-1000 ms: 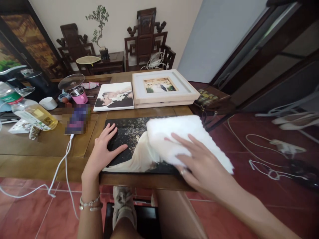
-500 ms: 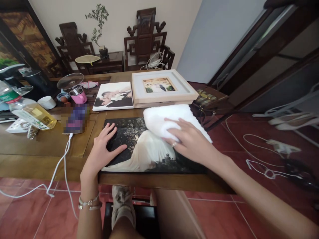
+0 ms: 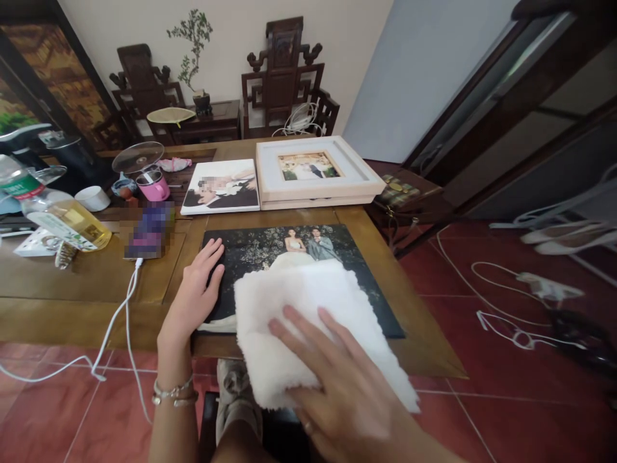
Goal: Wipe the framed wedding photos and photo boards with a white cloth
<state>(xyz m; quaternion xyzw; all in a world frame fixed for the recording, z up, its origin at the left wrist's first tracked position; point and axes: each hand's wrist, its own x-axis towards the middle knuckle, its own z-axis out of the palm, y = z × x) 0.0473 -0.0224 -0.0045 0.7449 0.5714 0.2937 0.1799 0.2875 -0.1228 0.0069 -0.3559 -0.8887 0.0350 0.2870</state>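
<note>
A large dark wedding photo canvas [image 3: 289,251] lies flat at the near edge of the wooden table [image 3: 87,283]. My left hand [image 3: 195,296] rests flat on its left side, fingers spread, holding it down. My right hand [image 3: 337,386] presses flat on a fluffy white towel [image 3: 299,315] that covers the canvas's near half and hangs over the table edge. The couple in the picture shows above the towel.
Behind the canvas lie a smaller photo print [image 3: 222,186] and a white framed picture [image 3: 313,170]. To the left are a phone [image 3: 148,235] with a white cable [image 3: 123,308], a bottle [image 3: 58,218] and a pink cup [image 3: 153,185]. Cables [image 3: 525,302] lie on the red tile floor at right.
My right hand has dragged the towel from the canvas's far right corner down to its near edge, uncovering the couple. My left hand has stayed put.
</note>
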